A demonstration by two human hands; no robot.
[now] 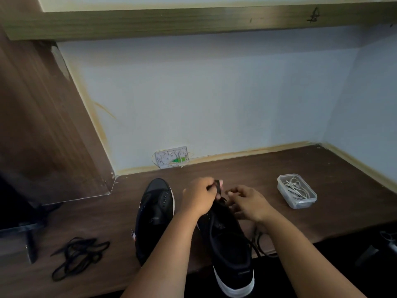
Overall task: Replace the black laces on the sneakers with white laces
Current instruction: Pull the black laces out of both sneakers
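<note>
The left hand point(198, 195) is curled, its fingertips pinching a loop of black lace point(218, 187) and lifting it clear of the toe end of the near sneaker point(227, 237). Just beside it, the right hand point(249, 203) has its fingers bent toward the same spot; whether they pinch the lace or only steady the shoe's upper is too blurred to tell. The near sneaker lies under both hands, heel toward the person and hanging over the desk point(279, 168) edge, and a length of black lace point(261, 244) trails loose below the right wrist.

By the look of it, the step in hand is unthreading the second sneaker, with the lace being drawn out of the lowest eyelets. To the left of the left hand lies the other sneaker point(153, 218), its eyelets bare, and further left, nearer the person, the removed black lace point(79, 254) sits in a loose tangle on the desk. Off to the right of the right hand, well apart from it, a clear plastic container point(297, 191) holds the white laces point(295, 188), untouched.

The next move calls for pulling the remaining lace free through the last holes without snagging, setting it aside, then reaching right to the container for a white lace to begin threading at the toe
</note>
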